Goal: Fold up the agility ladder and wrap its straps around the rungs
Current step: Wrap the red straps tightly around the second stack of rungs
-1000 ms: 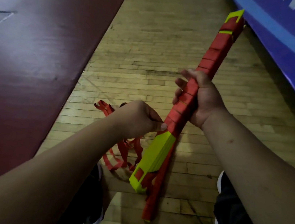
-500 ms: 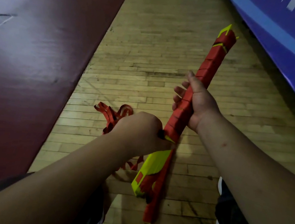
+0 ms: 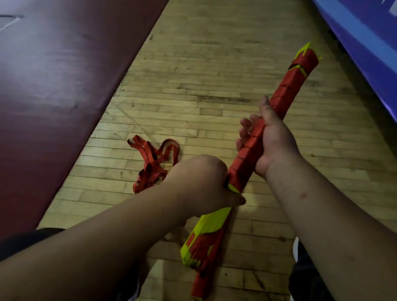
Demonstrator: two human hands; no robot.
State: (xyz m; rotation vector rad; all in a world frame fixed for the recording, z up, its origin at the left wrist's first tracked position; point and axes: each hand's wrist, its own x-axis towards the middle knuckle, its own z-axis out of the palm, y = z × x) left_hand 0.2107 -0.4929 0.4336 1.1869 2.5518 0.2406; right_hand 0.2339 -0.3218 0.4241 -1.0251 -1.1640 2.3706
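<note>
- We hold the stacked bundle of flat yellow plastic rungs (image 3: pixel 206 230) slanted over the pale wooden plank floor (image 3: pixel 203 74). Its lower end is down between our shoes, and we cannot tell whether it touches the boards.
- Our right hand (image 3: pixel 273 145) is clamped round the bundle's middle, fingers curled over the red woven strap winding (image 3: pixel 287 91) and thumb lying along it. If that grip relaxes, the rungs may fan apart and the turns go slack.
- Our left hand (image 3: pixel 200 183) grips the bundle where the winding stops, thumb pressed across the yellow face. Its fingers are hidden underneath, so we cannot tell whether they pinch the strap. Lost tension here would likely loosen the last turn.
- The loose tangle of red strap (image 3: pixel 153 164) lies on the floor just left of that hand. It looks looped over itself, so pulling it up may snag or twist the next turns.
- The lower yellow stretch is bare, and widely spaced turns could leave it poorly bound.
</note>
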